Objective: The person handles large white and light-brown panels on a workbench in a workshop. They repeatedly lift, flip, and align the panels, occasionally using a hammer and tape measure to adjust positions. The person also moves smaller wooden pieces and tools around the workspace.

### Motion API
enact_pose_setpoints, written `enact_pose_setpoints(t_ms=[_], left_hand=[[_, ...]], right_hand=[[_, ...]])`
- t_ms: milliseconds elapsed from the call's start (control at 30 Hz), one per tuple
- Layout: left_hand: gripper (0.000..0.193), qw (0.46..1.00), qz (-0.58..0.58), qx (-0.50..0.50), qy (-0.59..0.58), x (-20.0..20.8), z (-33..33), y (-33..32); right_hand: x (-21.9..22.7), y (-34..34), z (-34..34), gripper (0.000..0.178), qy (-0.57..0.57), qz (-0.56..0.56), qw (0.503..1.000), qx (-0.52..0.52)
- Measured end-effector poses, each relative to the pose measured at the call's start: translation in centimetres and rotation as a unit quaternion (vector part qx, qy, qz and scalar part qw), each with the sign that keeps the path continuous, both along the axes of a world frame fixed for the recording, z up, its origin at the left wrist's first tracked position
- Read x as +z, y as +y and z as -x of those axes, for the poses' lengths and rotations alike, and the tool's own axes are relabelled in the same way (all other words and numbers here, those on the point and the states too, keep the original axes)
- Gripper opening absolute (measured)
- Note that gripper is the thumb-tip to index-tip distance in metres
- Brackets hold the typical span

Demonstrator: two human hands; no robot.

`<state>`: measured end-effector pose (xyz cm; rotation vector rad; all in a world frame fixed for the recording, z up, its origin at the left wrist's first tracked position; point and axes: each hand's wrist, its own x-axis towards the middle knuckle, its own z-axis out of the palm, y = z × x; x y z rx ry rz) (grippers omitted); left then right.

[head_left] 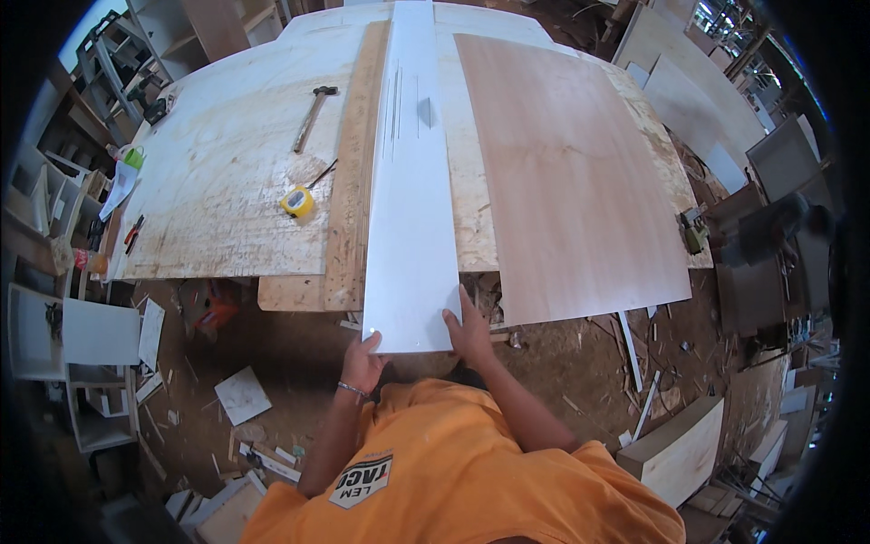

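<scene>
A long white board (410, 227) runs away from me across the worktable, its near end sticking out past the table's front edge. At that end's left corner, my left hand (364, 363) is closed on the board with the thumb on top. My right hand (468, 328) grips the right edge close to the near corner, its fingers partly hidden beneath. Along the board's left side lies a worn wooden plank (349, 199). To the right, a large brown plywood sheet (580, 181) rests on the table and overhangs its front edge.
The worktable (208, 208) carries a hammer (314, 120), a yellow tape measure (297, 201), red-handled pliers (134, 234) and a cordless drill (152, 104). Offcuts, including a square white piece (243, 395), litter the floor. A wooden box (675, 449) stands at lower right.
</scene>
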<state>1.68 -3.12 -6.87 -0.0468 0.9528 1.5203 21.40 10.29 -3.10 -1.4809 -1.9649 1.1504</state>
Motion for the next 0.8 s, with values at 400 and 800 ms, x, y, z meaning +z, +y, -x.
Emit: enact_pose_setpoints(t_ms=[400, 800], left_hand=[[0.035, 1.000, 0.026, -0.001, 0.001, -4.8, -1.4, -2.1], [0.041, 0.990, 0.095, -0.057, 0.087, -8.8, -0.3, -0.9]], right_hand=[[-5.1, -2.5, -0.9, 0.063, 0.039, -0.034, 0.999, -0.016], [-5.7, 0.6, 0.6, 0.067, 0.050, 0.000, 0.998, -0.038]])
